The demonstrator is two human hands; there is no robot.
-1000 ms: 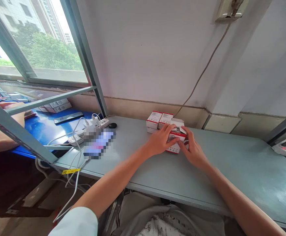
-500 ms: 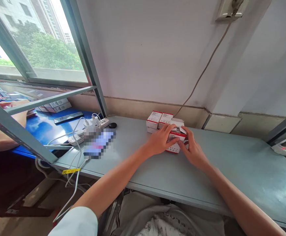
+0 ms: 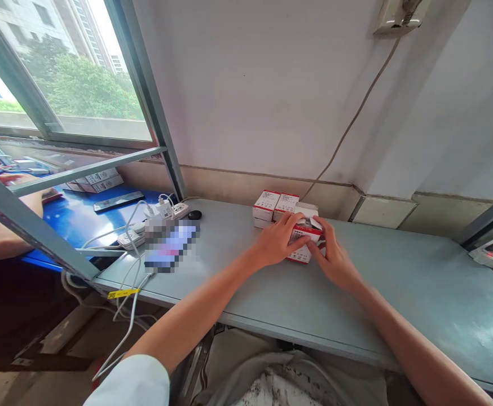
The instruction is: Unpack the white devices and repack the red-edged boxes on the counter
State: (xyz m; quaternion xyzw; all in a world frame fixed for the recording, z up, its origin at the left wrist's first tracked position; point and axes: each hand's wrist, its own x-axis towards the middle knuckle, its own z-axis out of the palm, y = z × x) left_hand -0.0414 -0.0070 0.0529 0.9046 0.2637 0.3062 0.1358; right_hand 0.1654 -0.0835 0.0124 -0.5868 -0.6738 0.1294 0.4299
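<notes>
A small red-and-white box (image 3: 302,248) stands on the grey table (image 3: 399,293), near its back edge. My left hand (image 3: 277,241) grips the box from the left, fingers curled round its side. From the right, my right hand (image 3: 335,256) holds it too, with a fingertip on the white flap at its top. Two more red-and-white boxes (image 3: 275,205) sit just behind, against the wall.
A phone (image 3: 171,248), a white power strip with chargers (image 3: 153,223) and a small black disc (image 3: 194,215) lie at the table's left end. Cables hang off that edge. Another person's arm (image 3: 1,225) rests on a blue table beyond the metal frame.
My right forefinger has shifted slightly on the box's top flap. Otherwise both hands and the box stay where they were.
</notes>
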